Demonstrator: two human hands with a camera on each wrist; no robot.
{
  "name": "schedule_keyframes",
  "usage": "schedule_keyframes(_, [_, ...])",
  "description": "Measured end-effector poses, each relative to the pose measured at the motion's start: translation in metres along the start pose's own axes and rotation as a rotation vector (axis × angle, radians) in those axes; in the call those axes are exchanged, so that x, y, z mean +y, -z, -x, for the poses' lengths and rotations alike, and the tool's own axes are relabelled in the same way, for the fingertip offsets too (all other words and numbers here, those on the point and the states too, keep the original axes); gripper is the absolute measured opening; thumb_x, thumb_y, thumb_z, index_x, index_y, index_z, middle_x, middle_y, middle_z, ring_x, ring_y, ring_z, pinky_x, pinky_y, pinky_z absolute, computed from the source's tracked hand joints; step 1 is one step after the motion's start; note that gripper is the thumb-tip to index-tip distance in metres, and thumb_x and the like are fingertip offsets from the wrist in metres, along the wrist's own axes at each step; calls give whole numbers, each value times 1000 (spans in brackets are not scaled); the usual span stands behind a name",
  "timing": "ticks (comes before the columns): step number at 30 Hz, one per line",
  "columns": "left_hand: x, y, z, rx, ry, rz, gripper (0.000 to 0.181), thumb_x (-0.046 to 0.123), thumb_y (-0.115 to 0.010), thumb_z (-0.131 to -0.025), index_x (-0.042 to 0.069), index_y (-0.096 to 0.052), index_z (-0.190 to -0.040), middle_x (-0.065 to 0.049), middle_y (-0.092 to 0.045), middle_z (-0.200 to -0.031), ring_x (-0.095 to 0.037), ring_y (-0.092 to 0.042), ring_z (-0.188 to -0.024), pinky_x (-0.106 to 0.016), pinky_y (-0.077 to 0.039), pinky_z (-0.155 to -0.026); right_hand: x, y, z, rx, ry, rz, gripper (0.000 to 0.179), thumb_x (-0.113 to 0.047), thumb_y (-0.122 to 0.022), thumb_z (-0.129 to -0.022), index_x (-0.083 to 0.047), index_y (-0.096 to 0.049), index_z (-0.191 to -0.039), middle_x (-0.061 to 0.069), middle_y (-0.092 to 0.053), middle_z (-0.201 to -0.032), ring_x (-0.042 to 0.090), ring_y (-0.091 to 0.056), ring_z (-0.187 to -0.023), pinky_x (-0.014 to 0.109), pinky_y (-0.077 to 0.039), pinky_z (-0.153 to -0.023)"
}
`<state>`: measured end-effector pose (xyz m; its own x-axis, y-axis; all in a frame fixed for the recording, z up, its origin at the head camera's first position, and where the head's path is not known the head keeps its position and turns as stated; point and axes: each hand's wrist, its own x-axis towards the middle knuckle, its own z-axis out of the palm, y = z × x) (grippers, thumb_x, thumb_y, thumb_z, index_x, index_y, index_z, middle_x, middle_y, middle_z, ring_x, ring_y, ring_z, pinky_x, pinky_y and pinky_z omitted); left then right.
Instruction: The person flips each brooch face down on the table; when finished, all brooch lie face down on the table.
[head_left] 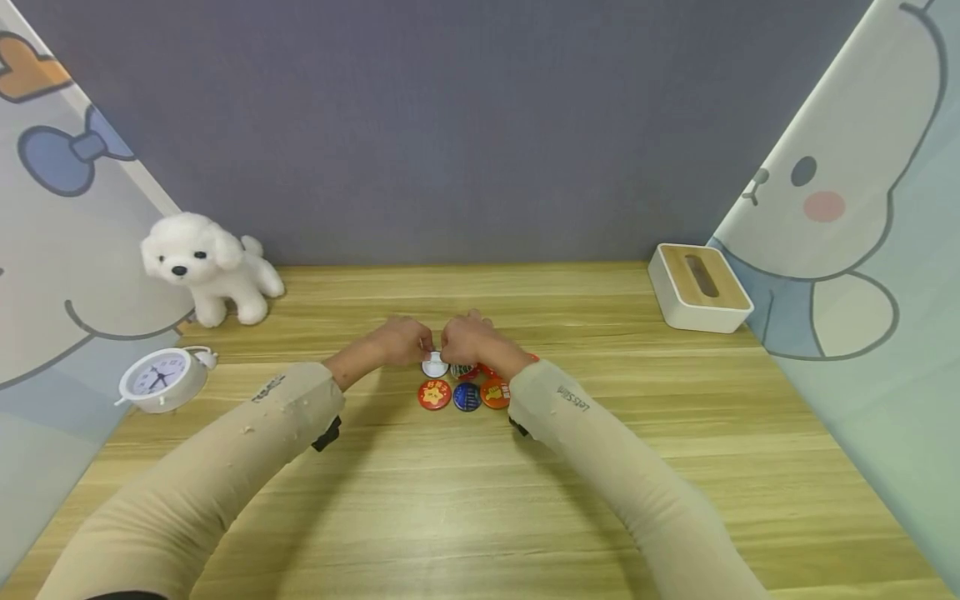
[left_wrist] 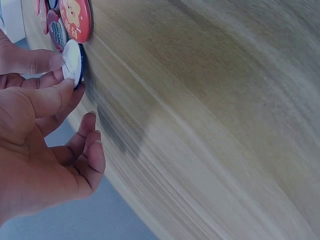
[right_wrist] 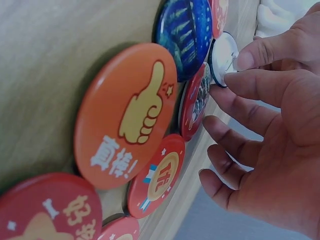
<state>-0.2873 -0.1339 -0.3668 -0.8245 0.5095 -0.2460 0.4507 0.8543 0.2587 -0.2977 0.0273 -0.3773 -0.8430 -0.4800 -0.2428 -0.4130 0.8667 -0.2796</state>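
A round badge (head_left: 435, 365) is held with its white back showing and its rim tilted up in the wrist views. My left hand (head_left: 403, 340) pinches its edge between thumb and index finger; the other fingers are loosely bent in the left wrist view. From the opposite side my right hand (right_wrist: 295, 115) grips the same badge, its thumb (left_wrist: 52, 61) on the white back. Just nearer lie a red star badge (head_left: 434, 394), a blue badge (head_left: 467, 397) and an orange thumbs-up badge (right_wrist: 132, 112). A dark red badge (right_wrist: 196, 102) sits beside the held one. My right forearm partly covers other red badges.
On the left of the wooden table (head_left: 450, 508) stand a white plush dog (head_left: 213, 267) and a white alarm clock (head_left: 163, 380). A white tissue box (head_left: 701, 287) with a wooden lid is at the back right. A grey panel (head_left: 465, 133) rises behind.
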Motion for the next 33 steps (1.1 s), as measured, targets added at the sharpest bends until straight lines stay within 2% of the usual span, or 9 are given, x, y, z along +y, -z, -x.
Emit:
schedule_keyframes(3, [1,0,0,-6,5,6,20,16,-65,-96,2,-73,-108,-12,-75,-109,-32,-67,-107,-49,-47,-101,0,1,0,-2,-1,4,37,-18,-61,-90,-19,-48,-55,-5,-44,-60,25,-42,-93,36,-28,-78])
schedule_keyframes(6, [2,-1,-1,-9,7,7,21,15,-65,-96,1,-73,-109,-14,-74,-111,-35,-66,-112,-58,-37,-111,-1,1,1,-4,-3,4,38,-17,-61,-90,-19,-48,-54,-5,-43,-59,24,-41,-93,35,-27,-78])
schedule_keyframes(9, [2,-2,-2,-13,6,4,22,14,-64,-96,0,-73,-110,-15,-74,-113,-37,-64,-116,-66,-26,-115,-2,1,2,-4,-5,-5,39,-16,-61,-89,-19,-47,-53,-4,-42,-59,24,-40,-92,35,-27,-78])
schedule_keyframes(16, [3,-2,-2,-19,7,-20,24,15,-63,-97,-1,-72,-112,-15,-73,-115,-36,-65,-115,-57,-39,-109,-2,1,2,-8,-10,-7,40,-15,-60,-89,-19,-45,-52,-4,-39,-59,24,-40,-93,37,-28,-78])
schedule_keyframes(21, [0,-2,-2,-20,10,-15,25,15,-62,-97,-1,-72,-113,-15,-73,-116,-36,-64,-116,-55,-41,-108,-2,1,2,-11,-13,-12,38,-16,-60,-90,-18,-47,-54,-3,-41,-61,24,-40,-94,37,-28,-79])
schedule_keyframes(28, [-1,-2,-2,-12,27,1,25,17,-62,-97,1,-72,-114,-14,-73,-117,-36,-64,-116,-50,-46,-104,1,6,3,14,-14,-18,16,-19,-60,-90,-18,-66,-75,-3,-62,-84,24,-44,-96,38,-33,-80])
schedule_keyframes(33, [-2,-2,-2,-13,23,-1,24,17,-63,-96,1,-72,-111,-14,-73,-114,-35,-65,-114,-50,-45,-104,7,7,5,32,-15,-16,11,-21,-61,-89,-19,-71,-86,-3,-67,-93,24,-46,-99,40,-37,-83])
